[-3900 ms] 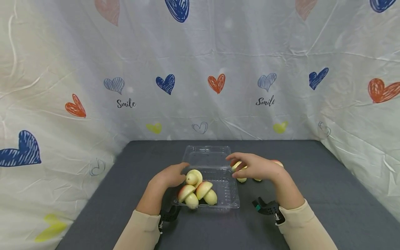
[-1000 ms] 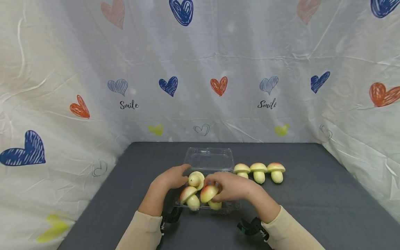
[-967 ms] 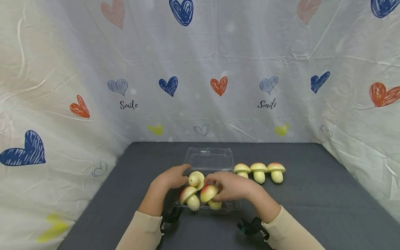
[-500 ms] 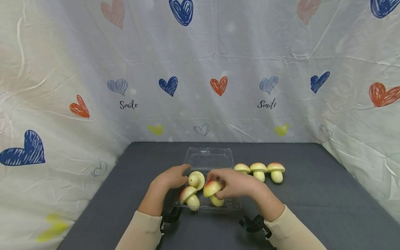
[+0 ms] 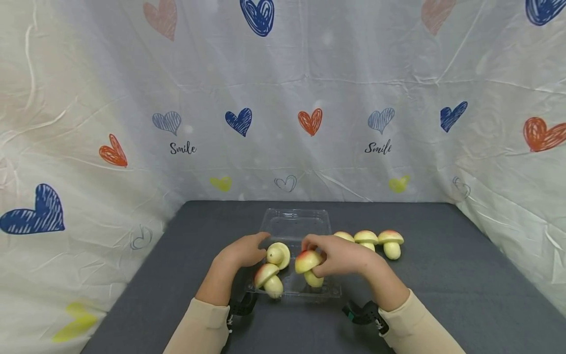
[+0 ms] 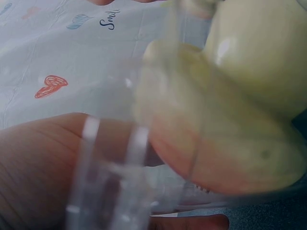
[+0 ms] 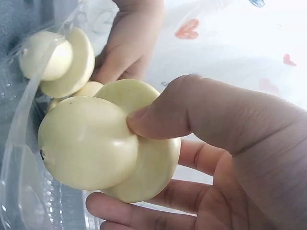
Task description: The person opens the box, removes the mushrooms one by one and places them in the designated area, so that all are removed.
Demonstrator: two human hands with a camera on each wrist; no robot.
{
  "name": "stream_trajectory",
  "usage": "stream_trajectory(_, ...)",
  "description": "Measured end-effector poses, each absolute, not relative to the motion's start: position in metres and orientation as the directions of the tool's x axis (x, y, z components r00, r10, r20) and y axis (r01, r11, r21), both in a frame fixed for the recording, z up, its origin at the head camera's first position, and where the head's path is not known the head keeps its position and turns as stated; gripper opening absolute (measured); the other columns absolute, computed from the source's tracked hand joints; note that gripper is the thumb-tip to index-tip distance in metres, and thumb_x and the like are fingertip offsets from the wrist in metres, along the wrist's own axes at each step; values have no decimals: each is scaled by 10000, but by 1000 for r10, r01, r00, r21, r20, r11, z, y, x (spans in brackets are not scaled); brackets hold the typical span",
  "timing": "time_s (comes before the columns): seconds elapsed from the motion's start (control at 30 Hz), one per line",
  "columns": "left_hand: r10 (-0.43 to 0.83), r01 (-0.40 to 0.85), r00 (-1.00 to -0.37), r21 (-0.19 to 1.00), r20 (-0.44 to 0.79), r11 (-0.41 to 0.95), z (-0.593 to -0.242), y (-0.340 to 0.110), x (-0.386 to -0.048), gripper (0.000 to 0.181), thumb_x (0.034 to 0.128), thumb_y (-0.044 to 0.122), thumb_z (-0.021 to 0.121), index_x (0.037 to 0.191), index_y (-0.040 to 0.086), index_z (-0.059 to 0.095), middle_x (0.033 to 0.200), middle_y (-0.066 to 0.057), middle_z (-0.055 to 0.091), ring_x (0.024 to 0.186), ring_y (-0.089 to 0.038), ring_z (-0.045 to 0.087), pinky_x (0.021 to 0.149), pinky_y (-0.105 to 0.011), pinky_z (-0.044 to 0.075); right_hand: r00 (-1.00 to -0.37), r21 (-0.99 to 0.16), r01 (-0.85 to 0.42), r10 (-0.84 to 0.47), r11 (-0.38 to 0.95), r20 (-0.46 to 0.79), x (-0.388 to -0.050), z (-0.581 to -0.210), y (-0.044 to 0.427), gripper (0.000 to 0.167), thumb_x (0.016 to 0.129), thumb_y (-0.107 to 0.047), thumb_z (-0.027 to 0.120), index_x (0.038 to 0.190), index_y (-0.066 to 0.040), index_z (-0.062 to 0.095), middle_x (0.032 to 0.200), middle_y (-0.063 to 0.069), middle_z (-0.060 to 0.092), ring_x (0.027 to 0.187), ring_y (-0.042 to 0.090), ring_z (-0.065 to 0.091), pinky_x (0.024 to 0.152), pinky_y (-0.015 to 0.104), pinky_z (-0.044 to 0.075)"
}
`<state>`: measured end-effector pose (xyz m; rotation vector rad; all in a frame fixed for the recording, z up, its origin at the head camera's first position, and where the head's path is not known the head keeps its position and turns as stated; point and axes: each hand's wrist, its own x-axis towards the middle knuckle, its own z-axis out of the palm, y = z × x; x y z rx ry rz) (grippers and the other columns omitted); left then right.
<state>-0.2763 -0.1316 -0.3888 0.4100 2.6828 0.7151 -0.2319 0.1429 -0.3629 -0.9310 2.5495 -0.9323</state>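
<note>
My right hand [image 5: 342, 255] pinches a pale yellow toy mushroom [image 5: 307, 263] with a reddish cap; in the right wrist view the thumb presses on the mushroom [image 7: 91, 143] where stem meets cap. It is over the right half of a hinged clear plastic container [image 5: 292, 290]. At that container's left wall, my left hand [image 5: 240, 253] grips the rim, thumb inside and fingers outside. Beside the left thumb lie a mushroom [image 5: 277, 255] with its stem toward me and a tilted mushroom [image 5: 267, 280]. One mushroom [image 6: 220, 129] shows large through the plastic in the left wrist view.
The container's lid [image 5: 296, 223] lies folded back behind it. To the right, three more mushrooms stand in a row: one partly behind my right hand [image 5: 344, 236], a middle mushroom [image 5: 366, 237] and an end mushroom [image 5: 391, 244]. A curtain with hearts [image 5: 309, 162] hangs behind the dark table [image 5: 442, 295].
My right hand came from above the outer row to a mushroom inside the container, took hold of it, and shifted it right and slightly away from me. My left hand stays at the rim.
</note>
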Motion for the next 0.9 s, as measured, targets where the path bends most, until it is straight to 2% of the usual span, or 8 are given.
stream_trajectory(0.27, 347, 176, -905, 525, -245, 833, -388, -131, -277, 575, 1012, 120, 540, 1576, 123, 430, 1559, -166, 452, 1145, -288, 534, 819, -497, 392, -762, -686, -445, -645, 576, -47, -230, -361, 152, 397, 852, -78, 708, 1221, -170, 593, 1093, -6, 623, 620, 90, 492, 594, 288, 441)
stream_trajectory(0.37, 351, 183, -905, 527, -239, 830, -388, -132, -276, 577, 1006, 116, 543, 1573, 120, 435, 1556, -165, 456, 1154, -294, 536, 818, -498, 391, -764, -688, -443, -643, 575, -45, -229, -360, 157, 387, 875, -105, 734, 1232, -164, 597, 1117, -8, 630, 642, 103, 544, 610, 302, 471)
stream_trajectory(0.6, 352, 186, -906, 528, -234, 829, -389, -133, -277, 574, 1010, 118, 542, 1573, 112, 432, 1557, -165, 456, 1286, -340, 519, 823, -500, 381, -812, -699, -396, -583, 595, -36, -226, -354, 170, 412, 861, -176, 818, 1213, -182, 605, 1177, 19, 627, 868, 197, 671, 728, 388, 530)
stream_trajectory(0.67, 352, 188, -907, 524, -233, 831, -389, -133, -278, 571, 1013, 123, 540, 1573, 114, 433, 1554, -167, 458, 1282, -340, 522, 825, -499, 382, -824, -704, -382, -565, 598, -33, -225, -353, 173, 421, 852, -172, 827, 1212, -178, 607, 1180, 33, 627, 886, 209, 672, 738, 397, 531)
stream_trajectory(0.83, 357, 192, -904, 523, -236, 831, -389, -132, -278, 576, 1008, 123, 540, 1574, 110, 430, 1550, -173, 461, 1158, -301, 534, 824, -500, 386, -834, -721, -362, -551, 590, -32, -223, -353, 179, 418, 862, -142, 812, 1223, -140, 601, 1146, 49, 640, 901, 196, 680, 756, 386, 534)
stream_trajectory(0.9, 360, 193, -902, 523, -238, 830, -389, -132, -277, 579, 1005, 119, 541, 1573, 103, 429, 1550, -177, 459, 1171, -304, 535, 821, -503, 385, -837, -721, -358, -547, 594, -34, -222, -352, 182, 424, 866, -138, 805, 1238, -122, 602, 1143, 48, 644, 914, 193, 676, 760, 379, 534)
